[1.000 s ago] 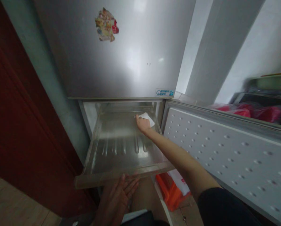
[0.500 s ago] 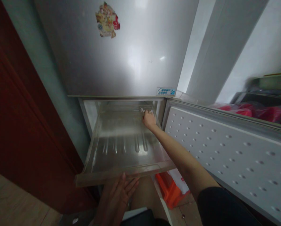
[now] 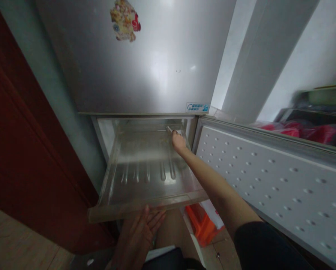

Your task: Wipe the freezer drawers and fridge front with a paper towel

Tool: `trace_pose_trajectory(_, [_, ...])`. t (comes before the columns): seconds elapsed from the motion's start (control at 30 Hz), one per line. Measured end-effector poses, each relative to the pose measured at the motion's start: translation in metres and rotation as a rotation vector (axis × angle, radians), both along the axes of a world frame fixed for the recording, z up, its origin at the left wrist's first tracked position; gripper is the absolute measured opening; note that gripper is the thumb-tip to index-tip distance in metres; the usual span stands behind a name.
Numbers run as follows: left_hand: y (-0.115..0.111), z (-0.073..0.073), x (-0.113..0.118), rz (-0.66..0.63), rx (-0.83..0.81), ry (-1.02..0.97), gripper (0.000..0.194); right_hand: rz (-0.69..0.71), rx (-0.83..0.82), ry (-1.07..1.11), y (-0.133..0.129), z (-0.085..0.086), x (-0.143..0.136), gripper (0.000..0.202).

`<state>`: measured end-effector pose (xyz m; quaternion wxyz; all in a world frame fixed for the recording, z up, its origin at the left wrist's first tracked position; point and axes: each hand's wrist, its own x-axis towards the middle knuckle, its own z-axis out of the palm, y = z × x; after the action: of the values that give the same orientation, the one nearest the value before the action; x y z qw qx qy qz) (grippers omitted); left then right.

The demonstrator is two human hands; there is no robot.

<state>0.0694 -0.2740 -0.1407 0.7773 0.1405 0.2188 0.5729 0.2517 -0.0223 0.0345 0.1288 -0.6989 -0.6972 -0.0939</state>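
While our left hand (image 3: 149, 227) lies palm up, fingers loosely apart, at the front edge of the clear drawer (image 3: 137, 152), our right hand (image 3: 178, 142) is closed on a white wipe (image 3: 179, 132) in the drawer's back right corner. To rub that corner well, we judge, we should press the wipe flat into the angle, stroke lightly, and steady the pulled-out drawer from below lest it tip; whether our left fingers bear its weight, we cannot tell. Counting up, we have two hands, one wipe, one drawer with about five ridges in its floor, one open lower door (image 3: 269, 180), one upper door (image 3: 156, 75) bearing two stickers, a picture sticker (image 3: 124, 20) and a printed label (image 3: 197, 107), and one orange plastic object (image 3: 206, 230) below.
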Motion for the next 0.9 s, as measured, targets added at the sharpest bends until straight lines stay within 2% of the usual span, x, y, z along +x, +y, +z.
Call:
trace_pose_trajectory(0.13, [0.002, -0.006, 0.0, 0.019, -0.001, -0.018, 0.023, 0.022, 0.033, -0.034, -0.005, -0.003, 0.001, 0.039])
trace_pose_trajectory(0.27, [0.002, -0.003, -0.001, -0.009, -0.011, 0.001, 0.021, 0.07, 0.034, -0.088, -0.023, -0.016, -0.003, 0.039])
trace_pose_trajectory(0.37, [0.002, -0.003, -0.001, -0.036, 0.034, 0.008, 0.028, 0.072, 0.043, -0.109, -0.028, -0.019, -0.007, 0.04])
trace_pose_trajectory(0.47, [0.002, -0.004, 0.0, -0.055, 0.077, 0.003, 0.031, 0.029, 0.06, -0.096, -0.017, -0.01, -0.01, 0.041])
trace_pose_trajectory(0.63, [0.0, -0.003, 0.001, 0.002, 0.026, 0.005, 0.023, -0.04, 0.074, -0.051, 0.004, 0.01, -0.006, 0.042])
trace_pose_trajectory(0.73, [0.0, -0.002, 0.001, -0.03, 0.038, -0.013, 0.023, -0.034, 0.051, -0.049, 0.003, 0.011, -0.001, 0.041])
trace_pose_trajectory(0.9, [-0.001, 0.0, 0.001, -0.008, 0.039, -0.042, 0.026, 0.015, -0.042, -0.058, -0.01, 0.014, 0.0, 0.039])
